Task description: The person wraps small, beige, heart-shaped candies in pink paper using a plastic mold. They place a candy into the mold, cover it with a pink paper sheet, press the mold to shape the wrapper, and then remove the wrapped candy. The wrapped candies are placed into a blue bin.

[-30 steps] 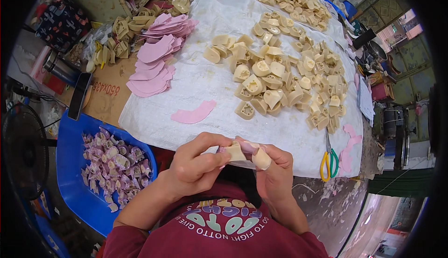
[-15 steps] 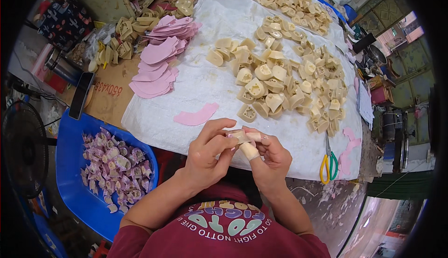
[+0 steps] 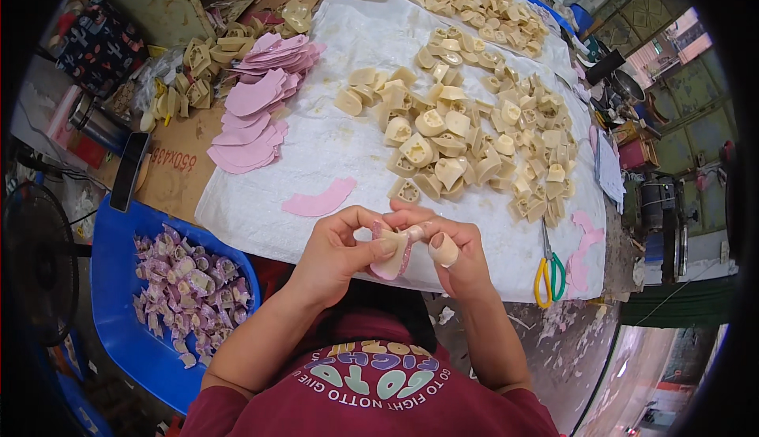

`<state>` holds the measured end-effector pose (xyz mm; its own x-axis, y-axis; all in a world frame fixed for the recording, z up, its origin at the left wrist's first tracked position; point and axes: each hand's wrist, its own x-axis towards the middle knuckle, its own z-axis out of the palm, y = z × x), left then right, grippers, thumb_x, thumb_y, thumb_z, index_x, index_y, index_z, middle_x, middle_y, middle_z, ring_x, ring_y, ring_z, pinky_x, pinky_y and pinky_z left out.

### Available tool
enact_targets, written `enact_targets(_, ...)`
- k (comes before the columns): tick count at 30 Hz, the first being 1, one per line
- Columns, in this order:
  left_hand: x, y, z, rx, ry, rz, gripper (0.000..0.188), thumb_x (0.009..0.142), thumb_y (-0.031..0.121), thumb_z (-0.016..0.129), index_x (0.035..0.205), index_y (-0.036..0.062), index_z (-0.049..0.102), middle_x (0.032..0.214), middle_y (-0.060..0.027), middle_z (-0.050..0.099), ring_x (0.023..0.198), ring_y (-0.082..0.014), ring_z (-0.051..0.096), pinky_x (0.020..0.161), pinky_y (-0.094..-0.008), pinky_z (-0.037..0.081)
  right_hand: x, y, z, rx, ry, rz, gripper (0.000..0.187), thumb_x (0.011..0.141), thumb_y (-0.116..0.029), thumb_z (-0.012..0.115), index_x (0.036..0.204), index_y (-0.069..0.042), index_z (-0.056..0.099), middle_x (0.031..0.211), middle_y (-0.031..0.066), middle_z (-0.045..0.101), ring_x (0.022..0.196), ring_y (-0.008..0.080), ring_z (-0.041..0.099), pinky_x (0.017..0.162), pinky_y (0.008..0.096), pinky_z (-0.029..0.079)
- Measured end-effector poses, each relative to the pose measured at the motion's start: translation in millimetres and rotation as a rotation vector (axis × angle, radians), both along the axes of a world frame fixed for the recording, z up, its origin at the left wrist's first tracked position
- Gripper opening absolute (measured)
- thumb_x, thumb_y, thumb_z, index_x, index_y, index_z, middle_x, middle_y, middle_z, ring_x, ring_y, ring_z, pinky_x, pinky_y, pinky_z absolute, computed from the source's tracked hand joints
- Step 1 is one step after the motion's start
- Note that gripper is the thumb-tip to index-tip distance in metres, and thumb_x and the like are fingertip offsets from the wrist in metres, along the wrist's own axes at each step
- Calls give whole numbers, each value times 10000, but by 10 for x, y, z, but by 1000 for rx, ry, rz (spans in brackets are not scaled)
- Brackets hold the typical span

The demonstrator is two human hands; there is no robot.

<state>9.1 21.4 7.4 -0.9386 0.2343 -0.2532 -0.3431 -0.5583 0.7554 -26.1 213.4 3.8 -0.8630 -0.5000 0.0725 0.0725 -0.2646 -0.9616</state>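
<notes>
Just in front of my body, my left hand pinches a small beige shoe heel with a glittery pink covering along its edge. My right hand has its fingers pressed against the heel's far side, and its thumb, in a beige finger cover, stands away from it. A curved pink cover piece lies flat on the white cloth beyond my left hand. Many bare beige heels are heaped on the cloth ahead of my hands.
Pink cover pieces are stacked at the left. Below them stands a blue tub of glittery covered heels, with a phone above its rim. Scissors and pink scraps lie at the right edge.
Both hands have turned the heel, so its glittery pink edge now faces up. My right thumb has come off it and moved right. The whole view has shifted slightly.
</notes>
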Motion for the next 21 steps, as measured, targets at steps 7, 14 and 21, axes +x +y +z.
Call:
enact_targets(7, 69, 43, -11, -137, -34, 31, 100, 866, 21, 658, 916, 41, 574, 939, -46, 616, 861, -149, 649, 727, -290, 570, 137, -149, 2, 337, 294, -244, 159, 802, -39, 651, 960, -31, 668, 1062, 103, 678, 1182, 314, 538, 1006, 436, 390)
enact_targets(14, 70, 39, -145, -342, 218, 93, 115, 863, -30, 625, 912, 13, 531, 1002, -48, 540, 778, -111, 631, 640, -239, 529, 97, -189, 72, 552, 566, -240, 135, 771, -4, 624, 898, -48, 637, 1024, 89, 672, 1145, 333, 545, 986, 429, 395)
enact_targets(21, 35, 0, -117, -1115, 847, 239, 221, 843, -27, 655, 1022, 10, 531, 1042, -83, 543, 826, -145, 646, 646, -270, 542, 49, -152, 31, 477, 442, -217, 126, 781, -4, 621, 905, -24, 634, 1092, 94, 670, 1158, 340, 526, 1003, 433, 384)
